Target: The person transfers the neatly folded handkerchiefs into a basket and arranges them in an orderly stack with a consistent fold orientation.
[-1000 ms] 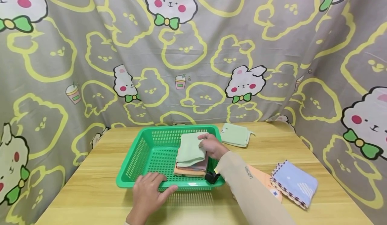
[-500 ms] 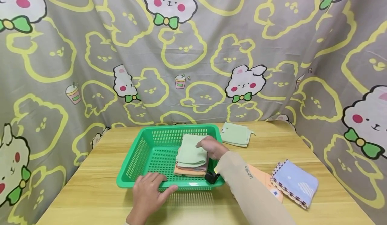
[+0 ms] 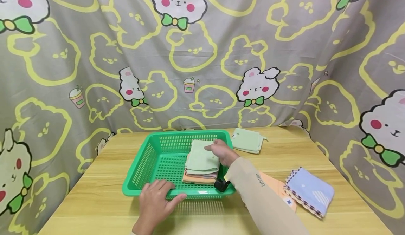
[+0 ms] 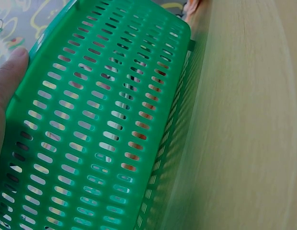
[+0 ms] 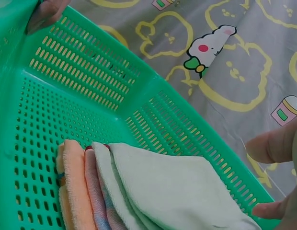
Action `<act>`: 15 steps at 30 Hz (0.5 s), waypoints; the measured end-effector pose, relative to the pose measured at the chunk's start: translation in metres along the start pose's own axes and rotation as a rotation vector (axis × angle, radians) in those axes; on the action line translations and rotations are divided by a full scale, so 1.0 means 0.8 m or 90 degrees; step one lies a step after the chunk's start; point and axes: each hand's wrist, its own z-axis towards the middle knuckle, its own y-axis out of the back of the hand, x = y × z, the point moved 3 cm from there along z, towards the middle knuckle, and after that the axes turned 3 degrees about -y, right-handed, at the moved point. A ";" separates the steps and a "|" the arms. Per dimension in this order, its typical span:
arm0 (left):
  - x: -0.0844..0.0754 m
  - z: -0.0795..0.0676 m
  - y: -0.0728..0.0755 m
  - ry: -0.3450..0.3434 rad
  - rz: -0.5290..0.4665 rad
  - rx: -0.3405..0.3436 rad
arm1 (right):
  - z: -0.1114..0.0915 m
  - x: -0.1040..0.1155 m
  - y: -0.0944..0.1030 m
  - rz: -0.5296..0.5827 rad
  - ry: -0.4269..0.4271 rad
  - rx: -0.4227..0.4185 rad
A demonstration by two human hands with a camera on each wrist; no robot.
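Note:
A green plastic basket (image 3: 202, 192) with slotted walls stands on the table. My left hand (image 3: 156, 201) grips its front rim, fingers over the edge and thumb on the near side. Inside, toward the right, lies a stack of folded towels: a pale green towel (image 3: 200, 157) on top, a pinkish-purple towel (image 5: 92, 184) beneath it, and an orange towel (image 5: 74, 177) at the bottom. My right hand (image 3: 223, 152) is at the stack's right side. In the right wrist view its thumb (image 5: 270, 147) and a finger stand apart, with no cloth between them.
Another pale green folded towel (image 3: 246, 141) lies behind the basket's right corner. At the right, a blue towel (image 3: 311, 191) with a checked edge overlaps an orange cloth (image 3: 273, 185), partly covered by my sleeve (image 3: 262, 196). A patterned curtain (image 3: 215, 52) hangs behind the wooden table (image 3: 88, 200).
My right hand has loosened from the top pale green towel, which now lies slightly farther right and flatter on the stack. The left hand has stayed on the rim.

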 end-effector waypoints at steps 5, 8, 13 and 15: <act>0.000 0.000 0.001 -0.005 0.004 -0.007 | -0.001 0.001 0.000 -0.013 0.011 -0.031; 0.000 0.001 0.001 -0.004 0.002 -0.004 | -0.002 0.003 0.001 -0.025 0.020 -0.043; -0.001 0.001 0.001 -0.004 0.003 -0.006 | -0.003 0.007 0.003 -0.044 0.028 -0.054; -0.001 0.001 0.002 -0.006 0.004 -0.010 | -0.004 0.010 0.004 -0.052 0.032 -0.054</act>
